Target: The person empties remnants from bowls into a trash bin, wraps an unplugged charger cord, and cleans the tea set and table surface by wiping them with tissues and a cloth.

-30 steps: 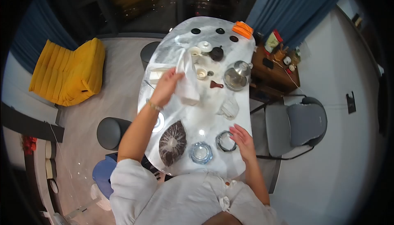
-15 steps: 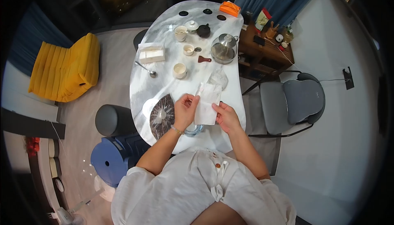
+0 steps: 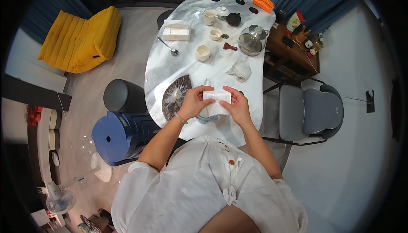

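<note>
**1 white paper (image 3: pixel 216 98) pinched from both sides**

From the left: 1 yellow seat (image 3: pixel 78 42), 1 dark stool (image 3: pixel 121 96), then, on the table (image 3: pixel 159 69), 1 spoon (image 3: pixel 174 52) and 1 filled bag (image 3: pixel 175 99). The left hand (image 3: pixel 196 102) grips the paper's left side, its thumb on the near face, the forearm slanting inward. Farther back stand 3 cups (image 3: pixel 203 53). The paper is between the hands, over the table's near part. The right hand (image 3: pixel 238 107) mirrors that grip. Rightward are 1 crumpled bag (image 3: pixel 240 70), 1 kettle (image 3: pixel 250 43) and 1 gray chair (image 3: pixel 291 115).
</note>
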Demonstrator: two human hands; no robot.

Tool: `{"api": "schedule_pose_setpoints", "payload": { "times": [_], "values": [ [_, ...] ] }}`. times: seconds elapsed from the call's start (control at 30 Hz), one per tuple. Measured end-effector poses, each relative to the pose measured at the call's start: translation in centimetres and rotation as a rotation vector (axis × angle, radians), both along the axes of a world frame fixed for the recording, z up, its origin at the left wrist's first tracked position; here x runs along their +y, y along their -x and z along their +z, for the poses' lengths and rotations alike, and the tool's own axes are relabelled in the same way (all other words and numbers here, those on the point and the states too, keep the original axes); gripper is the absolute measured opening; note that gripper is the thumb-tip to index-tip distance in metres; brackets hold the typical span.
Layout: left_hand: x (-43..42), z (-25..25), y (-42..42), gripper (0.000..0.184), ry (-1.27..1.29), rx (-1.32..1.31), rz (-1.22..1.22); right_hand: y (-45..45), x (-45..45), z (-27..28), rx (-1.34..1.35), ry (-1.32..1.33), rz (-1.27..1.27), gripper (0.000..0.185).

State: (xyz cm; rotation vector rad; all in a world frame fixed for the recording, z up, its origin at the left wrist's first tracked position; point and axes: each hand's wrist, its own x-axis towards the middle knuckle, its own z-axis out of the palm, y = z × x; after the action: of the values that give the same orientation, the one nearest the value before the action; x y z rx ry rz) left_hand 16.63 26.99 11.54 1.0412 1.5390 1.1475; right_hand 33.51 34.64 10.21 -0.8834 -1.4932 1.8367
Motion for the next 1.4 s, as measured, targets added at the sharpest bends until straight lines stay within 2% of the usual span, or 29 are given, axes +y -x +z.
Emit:
{"api": "schedule_pose_setpoints", "payload": {
  "times": [0.03,0.07,0.1,0.13,0.17,0.23,0.3,0.37,0.47,0.53,0.67,0.73,0.77,0.83,0.9,1.0,1.07,1.1,1.17,1.2,1.23,1.3,1.4],
  "values": [
    [-0.3,0.4,0.2,0.027,0.029,0.151,0.028,0.2,0.1,-0.1,-0.065,-0.076,0.008,0.043],
    [-0.6,0.0,0.5,0.027,0.03,0.152,0.036,0.2,0.6,-0.9,-0.255,-0.326,0.038,0.029],
    [-0.8,-0.9,0.9,0.024,-0.066,0.339,0.017,0.3,0.5,-1.3,-0.252,-0.328,0.044,0.029],
    [-1.1,-1.9,1.3,0.022,-0.159,0.525,-0.002,0.4,0.4,-1.5,-0.337,-0.582,0.005,0.025],
    [-1.3,-2.8,1.8,0.022,-0.157,0.526,0.004,0.5,0.2,-1.9,-0.419,-0.836,-0.036,0.023],
    [-1.4,-4.9,2.8,0.018,0.178,0.062,0.012,1.0,0.4,-4.4,-0.349,-0.786,-0.075,0.024],
    [-1.6,-6.4,2.8,0.02,0.234,-0.018,0.039,1.1,0.8,-5.7,-0.515,-0.349,0.141,0.024],
    [-1.7,-7.2,1.7,0.02,0.152,0.441,0.142,1.5,0.4,-5.9,-0.612,-0.381,0.135,0.027],
    [-1.7,-7.4,-0.1,0.021,0.112,0.599,0.229,2.0,0.1,-6.9,-0.888,-0.453,0.157,0.031],
    [-1.9,-7.7,-1.2,0.021,-0.001,0.74,0.311,2.2,-0.3,-7.2,-0.926,-0.513,0.143,0.03],
    [-2.9,-9.2,-1.9,0.016,-0.19,0.91,0.273,2.8,-0.6,-7.6,-0.997,-0.693,0.158,0.028],
    [-3.0,-9.4,-2.6,0.005,-0.247,0.983,0.051,3.1,-0.8,-8.5,-1.014,-0.752,0.158,0.027],
    [-3.1,-9.5,-2.8,0.005,-0.245,0.983,0.05,3.3,-0.9,-8.9,-1.03,-0.816,0.157,0.026],
    [-3.0,-9.5,-3.1,0.01,0.041,1.178,-0.318,3.3,-1.0,-9.2,-1.01,-0.821,0.145,0.026],
    [-2.8,-9.8,-3.3,0.015,0.055,1.159,-0.333,3.2,-1.1,-8.6,-0.991,-0.826,0.134,0.025],
    [-2.4,-9.4,-3.3,0.016,0.211,1.161,-0.444,2.3,-0.7,-6.3,-0.923,-0.709,0.083,0.022],
    [-2.2,-9.7,-3.2,0.024,0.043,1.114,-0.287,1.0,0.3,-5.5,-0.806,-0.457,-0.068,0.019],
    [-2.1,-9.8,-3.2,0.024,0.051,1.112,-0.284,0.2,0.9,-5.8,-0.714,-0.469,-0.134,0.018],
    [-1.5,-9.9,-3.3,0.033,0.016,0.807,-0.332,-1.2,1.7,-4.8,-0.656,-0.459,-0.203,0.017],
    [-1.2,-10.5,-3.2,0.037,0.015,0.818,-0.431,-1.9,2.2,-5.0,-0.649,-0.463,-0.197,0.017],
    [-1.0,-10.2,-3.2,0.037,0.019,0.822,-0.423,-2.7,2.5,-5.3,-0.622,-0.444,-0.227,0.016],
    [-0.5,-9.5,-3.3,0.036,0.204,0.853,-0.561,-4.0,2.6,-5.2,-0.592,-0.425,-0.248,0.015],
    [-0.4,-9.4,-3.9,0.032,0.222,0.886,-0.52,-5.5,2.3,-4.1,-0.519,-0.371,-0.302,0.015]
  ]
}}
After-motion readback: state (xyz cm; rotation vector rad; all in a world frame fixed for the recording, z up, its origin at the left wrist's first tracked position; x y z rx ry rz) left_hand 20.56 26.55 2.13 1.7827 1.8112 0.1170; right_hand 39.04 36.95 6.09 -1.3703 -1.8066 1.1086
